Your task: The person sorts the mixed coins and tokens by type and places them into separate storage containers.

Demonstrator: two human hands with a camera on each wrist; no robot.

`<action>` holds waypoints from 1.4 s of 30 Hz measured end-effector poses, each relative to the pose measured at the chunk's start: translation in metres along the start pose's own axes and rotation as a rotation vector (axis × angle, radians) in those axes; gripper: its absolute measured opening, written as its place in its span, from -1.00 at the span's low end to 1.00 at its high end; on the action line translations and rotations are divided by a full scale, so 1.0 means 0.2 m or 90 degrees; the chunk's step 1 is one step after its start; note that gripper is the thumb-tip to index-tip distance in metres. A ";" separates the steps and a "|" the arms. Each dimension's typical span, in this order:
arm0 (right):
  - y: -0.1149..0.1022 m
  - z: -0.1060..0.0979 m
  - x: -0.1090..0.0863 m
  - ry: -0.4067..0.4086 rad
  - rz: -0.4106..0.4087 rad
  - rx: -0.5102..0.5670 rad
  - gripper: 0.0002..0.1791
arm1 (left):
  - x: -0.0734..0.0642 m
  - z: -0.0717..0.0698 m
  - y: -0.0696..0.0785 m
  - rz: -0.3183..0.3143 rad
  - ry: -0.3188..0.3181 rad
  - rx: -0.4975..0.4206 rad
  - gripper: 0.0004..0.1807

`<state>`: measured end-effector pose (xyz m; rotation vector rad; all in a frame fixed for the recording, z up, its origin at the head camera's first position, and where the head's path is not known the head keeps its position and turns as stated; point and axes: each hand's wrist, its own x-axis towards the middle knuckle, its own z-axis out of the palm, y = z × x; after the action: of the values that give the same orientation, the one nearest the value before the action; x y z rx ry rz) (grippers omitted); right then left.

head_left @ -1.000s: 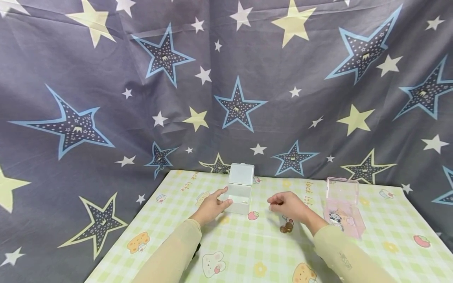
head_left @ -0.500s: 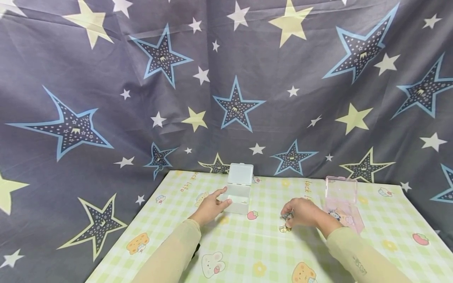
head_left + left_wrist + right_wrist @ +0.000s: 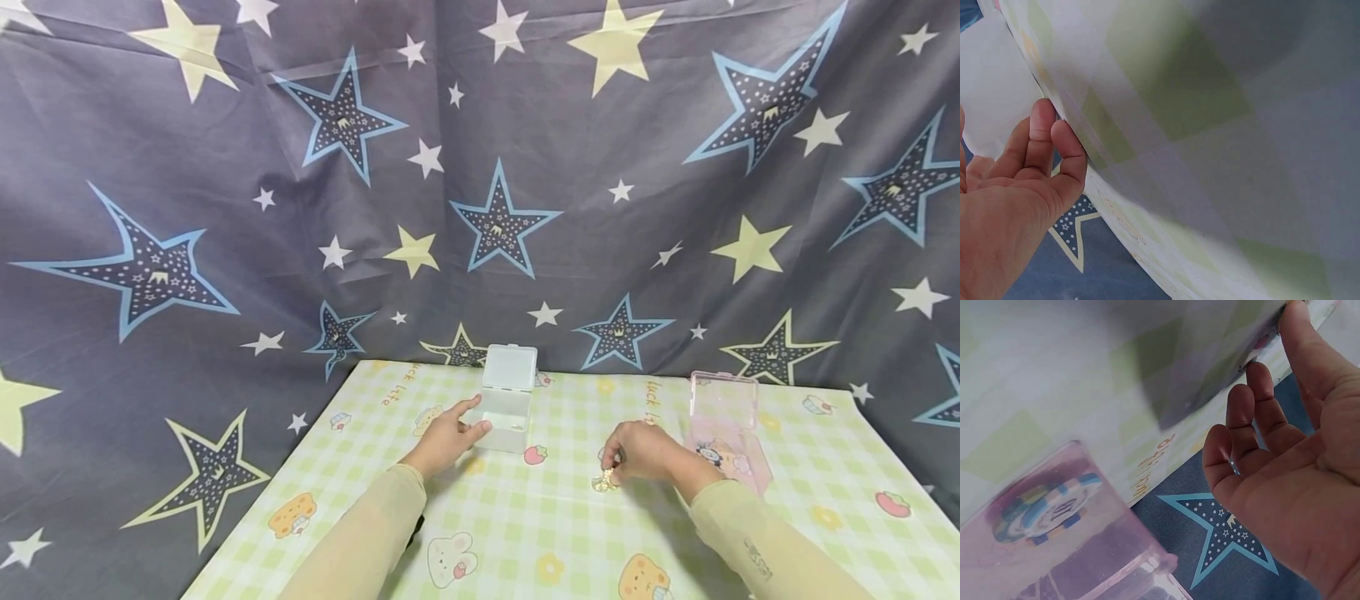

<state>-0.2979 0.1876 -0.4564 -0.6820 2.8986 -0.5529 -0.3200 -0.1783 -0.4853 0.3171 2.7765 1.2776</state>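
On the left, a small white box (image 3: 504,437) stands with its lid (image 3: 511,367) raised. My left hand (image 3: 444,440) holds the box's left side, thumb at the front rim and fingers farther back; the left wrist view shows curled fingers (image 3: 1041,128) against its white wall. A small pale glint shows inside. To the right, shiny gold coins (image 3: 602,482) lie on the cloth. My right hand (image 3: 642,454) reaches down over them, thumb and forefinger pinching at a coin's edge. The other fingers (image 3: 1241,406) are loosely bent. The hand partly hides the coins.
A clear pink box (image 3: 731,458), lid up, stands right of my right hand, with poker chips (image 3: 1060,503) inside. A green checked tablecloth (image 3: 551,517) with cartoon prints covers the table. Behind it hangs a dark star-patterned curtain (image 3: 420,317).
My right hand has moved from between the white box and the coins, right and down onto the coins, which have shifted slightly at the fingertips. My left hand has stayed on the white box.
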 end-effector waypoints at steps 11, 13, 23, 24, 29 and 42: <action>0.04 -0.06 0.02 0.021 0.007 0.340 -0.87 | -0.01 0.00 0.02 0.000 0.007 -0.003 -0.27; 0.05 -0.05 0.03 0.045 0.043 0.373 -0.76 | -0.01 0.00 0.02 0.001 0.007 -0.001 -0.27; 0.01 -0.05 0.07 0.082 0.134 0.442 -0.70 | 0.00 0.01 0.01 -0.004 0.013 0.002 -0.27; 0.00 -0.05 0.07 0.083 0.134 0.443 -0.70 | 0.00 0.01 0.01 -0.004 0.013 0.002 -0.27; -0.03 -0.04 0.10 0.087 0.133 0.454 -0.68 | 0.00 0.01 0.00 -0.003 0.009 0.003 -0.26; -0.12 0.00 0.15 0.099 0.117 0.470 -0.67 | 0.00 0.00 0.00 0.000 0.006 0.006 -0.26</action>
<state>-0.3151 0.1547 -0.4485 -0.2658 2.5261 -1.5717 -0.3196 -0.1777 -0.4859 0.3115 2.7920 1.2691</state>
